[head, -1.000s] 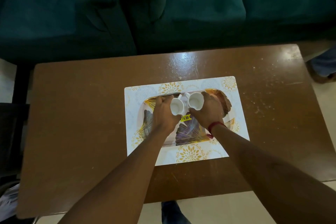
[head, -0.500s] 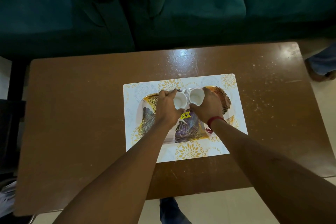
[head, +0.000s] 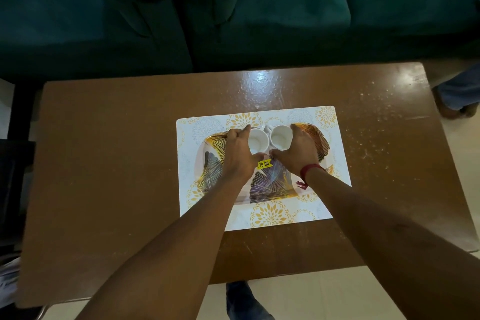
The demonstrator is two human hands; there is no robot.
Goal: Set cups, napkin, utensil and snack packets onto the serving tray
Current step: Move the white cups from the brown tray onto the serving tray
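Two small white cups stand side by side at the far edge of the serving tray (head: 275, 184), which has a gold and purple leaf pattern and a yellow price sticker (head: 264, 164). My left hand (head: 239, 153) wraps around the left cup (head: 257, 141). My right hand (head: 298, 152), with a red thread at the wrist, wraps around the right cup (head: 280, 137). The cups' handles meet between them. No napkin, utensil or snack packets are in view.
The tray lies on a white placemat (head: 270, 215) with gold flowers, on a brown wooden table (head: 117, 163). A dark green sofa (head: 233, 8) runs along the far side. Another person's foot (head: 457, 96) is at the table's right end.
Both hands have pushed the cups slightly farther toward the tray's far edge, and the cups now stand upright with openings facing up. My fingers have spread wider around them.
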